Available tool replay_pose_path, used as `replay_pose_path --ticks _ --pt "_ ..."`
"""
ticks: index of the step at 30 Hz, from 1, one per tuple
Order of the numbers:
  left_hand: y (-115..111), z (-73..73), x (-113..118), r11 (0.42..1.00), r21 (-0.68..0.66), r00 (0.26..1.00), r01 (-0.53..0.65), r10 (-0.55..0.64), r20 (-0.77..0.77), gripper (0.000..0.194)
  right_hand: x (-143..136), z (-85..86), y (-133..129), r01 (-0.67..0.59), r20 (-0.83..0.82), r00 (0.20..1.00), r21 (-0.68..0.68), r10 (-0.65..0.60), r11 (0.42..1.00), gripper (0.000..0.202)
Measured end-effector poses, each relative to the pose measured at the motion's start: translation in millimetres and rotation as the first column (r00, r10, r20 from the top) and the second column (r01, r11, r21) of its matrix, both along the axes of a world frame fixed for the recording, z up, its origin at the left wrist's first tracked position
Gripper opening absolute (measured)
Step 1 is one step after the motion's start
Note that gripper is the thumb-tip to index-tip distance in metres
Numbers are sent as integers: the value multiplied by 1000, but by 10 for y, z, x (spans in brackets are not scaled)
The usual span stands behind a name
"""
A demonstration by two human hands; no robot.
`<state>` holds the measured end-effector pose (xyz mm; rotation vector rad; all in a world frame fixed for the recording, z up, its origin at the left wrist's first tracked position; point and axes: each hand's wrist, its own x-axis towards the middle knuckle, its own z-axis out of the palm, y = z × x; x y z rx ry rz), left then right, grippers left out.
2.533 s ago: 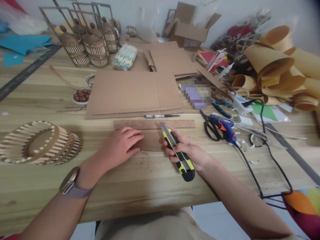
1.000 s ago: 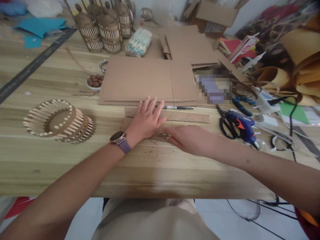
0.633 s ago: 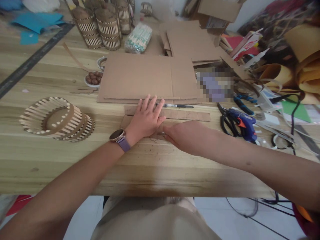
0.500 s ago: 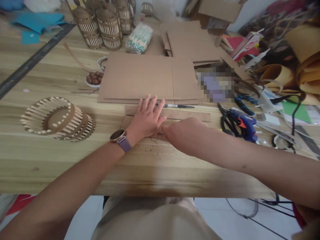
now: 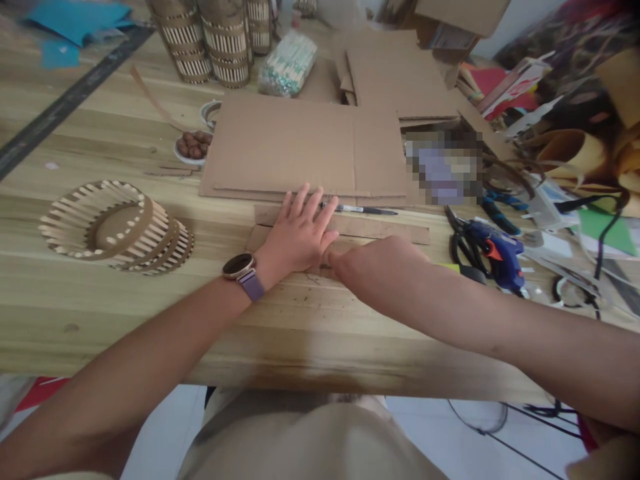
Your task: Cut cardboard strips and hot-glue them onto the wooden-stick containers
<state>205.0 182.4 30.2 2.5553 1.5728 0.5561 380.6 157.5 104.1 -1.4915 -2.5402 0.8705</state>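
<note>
My left hand lies flat with fingers spread across a narrow cardboard strip on the wooden table. My right hand is closed beside its thumb, low over the near side of the strip. The right fingers are turned away, and whatever they may hold is hidden beneath the hand. A dark pen lies just beyond my left fingertips. Behind it rests a large flat cardboard sheet. Small dark crumbs dot the wood in front of my hands.
A round basket of wooden sticks lies on its side at left. Brown balls fill a small bowl. At right are a blue glue gun, pliers and cables. Tall stick-walled containers stand at the back.
The view has shifted slightly, moving the tabletop things up and many of them right in the picture. Both hands keep nearly the same pose on the cardboard strip.
</note>
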Motion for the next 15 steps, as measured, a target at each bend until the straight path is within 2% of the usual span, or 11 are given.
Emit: replay_pose_path --ticks 2,5,7,8,10,13,15 --pt "2 3 -4 1000 1 1000 -2 2 -8 60 -16 28 20 -131 183 976 72 116 989 20" --pt "5 2 -10 1000 -4 1000 4 -4 -10 59 -64 96 31 -320 475 848 104 235 942 32" --pt "6 0 -14 1000 -3 1000 6 -6 3 58 -80 129 24 -389 591 760 82 269 918 40" --pt "5 -2 -16 1000 -1 1000 7 -7 9 58 -77 133 18 -402 610 743 78 276 912 43" --pt "2 -6 -18 1000 1 1000 10 -10 9 57 -47 114 8 -365 544 799 105 254 925 44" --pt "0 -12 -19 1000 13 1000 10 -10 2 57 24 48 -1 -228 296 938 141 179 963 30" --pt "0 -12 -18 1000 18 1000 5 -5 1 57 62 14 -6 -217 252 951 143 176 966 31"
